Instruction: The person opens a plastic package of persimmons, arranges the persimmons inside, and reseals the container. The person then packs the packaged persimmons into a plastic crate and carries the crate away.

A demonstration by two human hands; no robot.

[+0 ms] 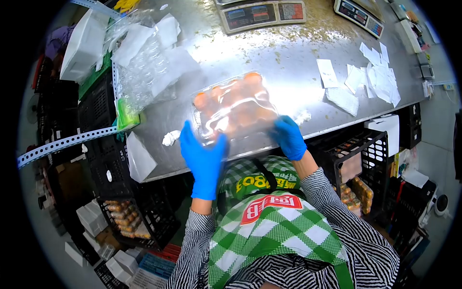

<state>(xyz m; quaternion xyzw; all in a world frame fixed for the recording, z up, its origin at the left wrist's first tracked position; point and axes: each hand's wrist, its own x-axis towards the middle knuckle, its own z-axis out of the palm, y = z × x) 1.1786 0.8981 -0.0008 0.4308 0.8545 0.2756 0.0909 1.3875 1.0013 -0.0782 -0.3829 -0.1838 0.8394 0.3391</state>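
A clear plastic egg carton (234, 107) with brown eggs in it lies at a slant on the metal table, its lid over the eggs and glinting. My left hand (202, 156), in a blue glove, is at the carton's front left corner with thumb and fingers spread; motion blurs its fingertips. At the front right corner, my blue-gloved right hand (290, 138) has its fingers curled against the carton's edge. A crumpled white scrap (171, 138) lies left of my left hand, and another scrap (303, 117) is just beyond my right hand.
Plastic film and clear packaging (149, 62) are heaped at left. White papers (380, 79) lie at right. Digital scales (262, 16) stand at the back. A black crate (365, 144) with packs is below the table at right, another (159, 226) at lower left.
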